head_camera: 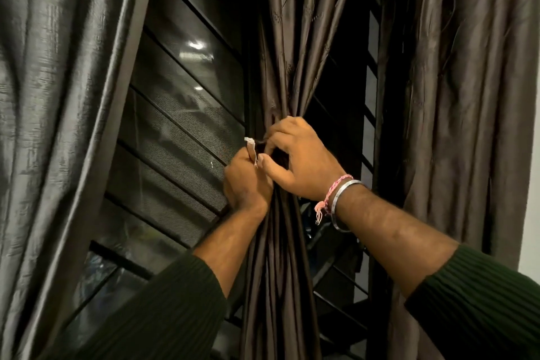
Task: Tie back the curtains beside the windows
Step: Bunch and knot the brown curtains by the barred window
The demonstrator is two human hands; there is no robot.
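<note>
Well to the left of both hands hangs a grey-silver curtain (58,126), glossy and faintly slubbed, its folds running top to bottom and leaning a little to the right at the top. Between it and the hands shows the window (181,114), dark, with slanted bars and a fine mesh. The left hand (247,181) is curled closed, pinching a short whitish tie strip (251,147) whose frayed end sticks up just above its knuckles. Touching it on the right, the right hand (298,158) has its fingers bent into the fabric, gripping the gathered brown curtain (292,52). This curtain is satiny dark brown with faint stitched motifs; its long axis is vertical, pleats fanning out above the hands, pinched to a narrow waist at the hands, and falling in tight folds below them. Right of the right hand hangs another brown curtain panel (467,96), loose and vertical, well apart from it.
</note>
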